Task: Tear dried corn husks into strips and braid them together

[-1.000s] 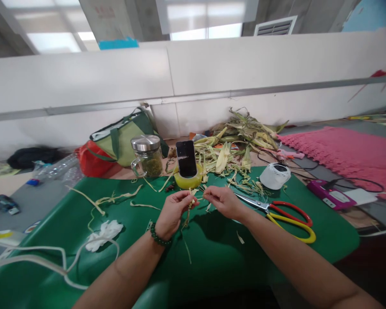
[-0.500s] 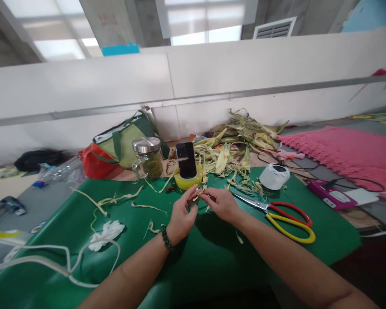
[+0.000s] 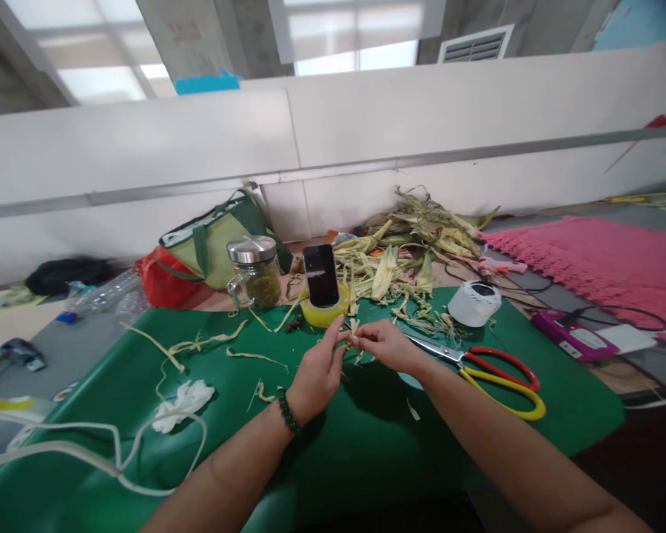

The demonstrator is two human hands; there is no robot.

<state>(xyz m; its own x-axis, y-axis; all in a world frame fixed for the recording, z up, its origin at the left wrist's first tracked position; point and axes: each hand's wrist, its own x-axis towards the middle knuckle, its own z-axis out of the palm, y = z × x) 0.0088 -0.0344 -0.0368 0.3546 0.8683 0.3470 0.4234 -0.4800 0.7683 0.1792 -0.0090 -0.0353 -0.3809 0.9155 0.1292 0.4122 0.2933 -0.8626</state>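
Note:
A small pale piece of corn husk [image 3: 354, 332] is held between my two hands above the green mat [image 3: 377, 444]. My left hand [image 3: 317, 369], with a dark green bead bracelet at the wrist, pinches it from the left. My right hand [image 3: 385, 345] grips it from the right with thumb and fingertips. Fingers partly hide the husk's lower part. Just behind stands a phone [image 3: 321, 275] propped in a yellow tape roll [image 3: 325, 317]. Beside my right forearm lie scissors [image 3: 477, 366] with one red and one yellow handle, blades pointing toward my right hand.
Behind lies a heap of corn husks [image 3: 433, 222]. A lidded glass jar [image 3: 255, 274] and a green bag [image 3: 222, 252] stand back left. A white roll [image 3: 474, 303] and a purple power strip [image 3: 574, 337] are at right. White cable [image 3: 89, 459] and crumpled tissue [image 3: 184, 406] lie left.
My left hand has turned, its fingers now closer together and pointing up. My right hand has shifted slightly, and the husk piece stands more upright between the fingertips.

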